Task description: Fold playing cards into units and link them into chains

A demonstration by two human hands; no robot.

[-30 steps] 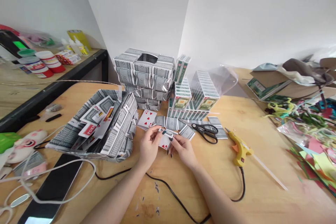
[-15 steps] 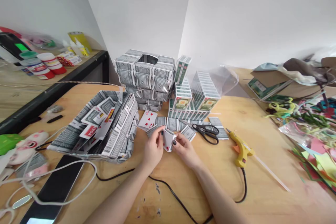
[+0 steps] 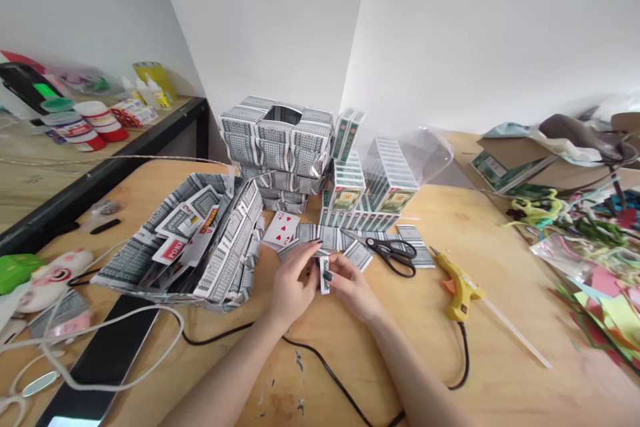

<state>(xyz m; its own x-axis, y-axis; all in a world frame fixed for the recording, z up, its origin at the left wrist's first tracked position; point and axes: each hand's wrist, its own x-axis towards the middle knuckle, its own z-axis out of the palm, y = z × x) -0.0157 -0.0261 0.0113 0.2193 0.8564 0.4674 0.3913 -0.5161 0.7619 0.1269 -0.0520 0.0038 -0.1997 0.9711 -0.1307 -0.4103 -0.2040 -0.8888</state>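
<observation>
Between both hands is a playing card (image 3: 325, 282), folded into a narrow strip with part of its patterned back showing. My left hand (image 3: 295, 283) grips its left side, fingers curled and partly hidden behind it. My right hand (image 3: 350, 285) pinches the card, its dark-nailed thumb pressed on the front. Just beyond the fingers, several cards with patterned backs (image 3: 329, 237) lie on the table beside a face-up heart card (image 3: 281, 228). Black-handled scissors (image 3: 395, 255) rest over some of them, to the right of my hands.
Left stands a basket of woven cards (image 3: 227, 247) holding loose cards. Behind are a folded-card box (image 3: 280, 140) and stacked card packs (image 3: 395, 177). A yellow glue gun (image 3: 463, 290) lies right; its black cable (image 3: 330, 370) crosses before me. A white cable (image 3: 170, 340) loops at left.
The card showed an open, angled red-pip face; now it is pressed into a narrow strip with its back visible. Both hands have closed in nearer to each other.
</observation>
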